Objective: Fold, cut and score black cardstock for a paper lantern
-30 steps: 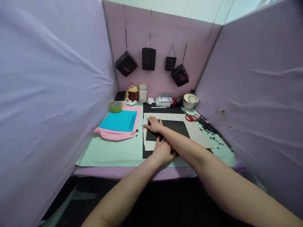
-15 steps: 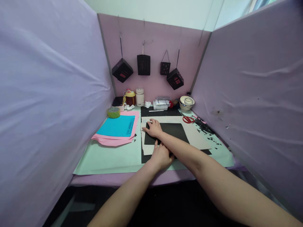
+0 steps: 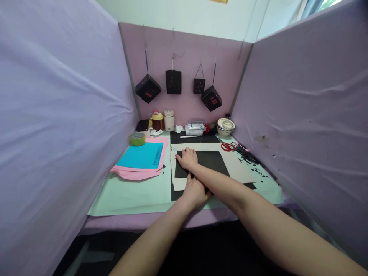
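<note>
A black paper sheet [image 3: 211, 161] lies on a cream board [image 3: 238, 166] in the middle of the table. My right hand [image 3: 187, 158] reaches across and presses flat on the sheet's far left corner, fingers spread. My left hand [image 3: 195, 191] rests palm down on the sheet's near left edge, just below the right forearm, fingers together. Neither hand grips anything that I can see.
Blue paper [image 3: 142, 155] on pink sheets [image 3: 135, 172] lies to the left, with a green tape roll [image 3: 137, 138] behind. Red scissors [image 3: 228, 146] and black paper scraps [image 3: 250, 155] sit to the right. Jars, a box and a bowl [image 3: 225, 125] line the back; several black paper lanterns hang above.
My right hand slid slightly nearer along the black sheet's left side. The camera tilted, so the table appears lower and closer. My left hand stays on the near edge.
</note>
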Demonstrator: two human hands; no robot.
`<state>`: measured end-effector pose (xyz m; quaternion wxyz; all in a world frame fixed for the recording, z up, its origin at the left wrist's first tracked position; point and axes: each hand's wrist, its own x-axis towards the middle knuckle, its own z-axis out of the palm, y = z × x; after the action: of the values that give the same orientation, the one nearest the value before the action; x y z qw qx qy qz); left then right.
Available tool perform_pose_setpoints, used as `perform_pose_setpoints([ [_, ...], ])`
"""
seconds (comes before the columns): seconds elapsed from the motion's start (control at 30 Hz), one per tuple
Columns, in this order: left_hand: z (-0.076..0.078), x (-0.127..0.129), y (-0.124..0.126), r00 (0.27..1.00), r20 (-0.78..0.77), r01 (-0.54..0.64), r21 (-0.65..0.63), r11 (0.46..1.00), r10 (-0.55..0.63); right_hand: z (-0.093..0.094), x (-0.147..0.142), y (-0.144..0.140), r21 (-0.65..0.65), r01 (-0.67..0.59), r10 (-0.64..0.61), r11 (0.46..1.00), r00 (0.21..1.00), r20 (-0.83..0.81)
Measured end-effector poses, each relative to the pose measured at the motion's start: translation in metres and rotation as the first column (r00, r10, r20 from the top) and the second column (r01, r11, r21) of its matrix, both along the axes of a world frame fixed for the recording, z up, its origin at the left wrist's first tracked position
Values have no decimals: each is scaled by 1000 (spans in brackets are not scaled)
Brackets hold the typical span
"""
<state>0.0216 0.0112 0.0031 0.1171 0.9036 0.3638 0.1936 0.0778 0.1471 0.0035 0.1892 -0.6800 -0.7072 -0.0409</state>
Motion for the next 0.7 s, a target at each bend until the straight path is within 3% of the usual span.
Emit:
perform_pose_setpoints([
  [0.17,2,1,0,999,-35,3,-13,1000,-4,4,6,0,-63,-12,12,998,1000,-2],
  [0.43,2,2,0,997,-72,-1,-11,1000,0,4,8,-5,-46,-12,13,999,999,35],
  [0.7,1,3,0,995,-97,-21,-2,1000,21,20,42,0,-138,-199,203,970,979,13],
])
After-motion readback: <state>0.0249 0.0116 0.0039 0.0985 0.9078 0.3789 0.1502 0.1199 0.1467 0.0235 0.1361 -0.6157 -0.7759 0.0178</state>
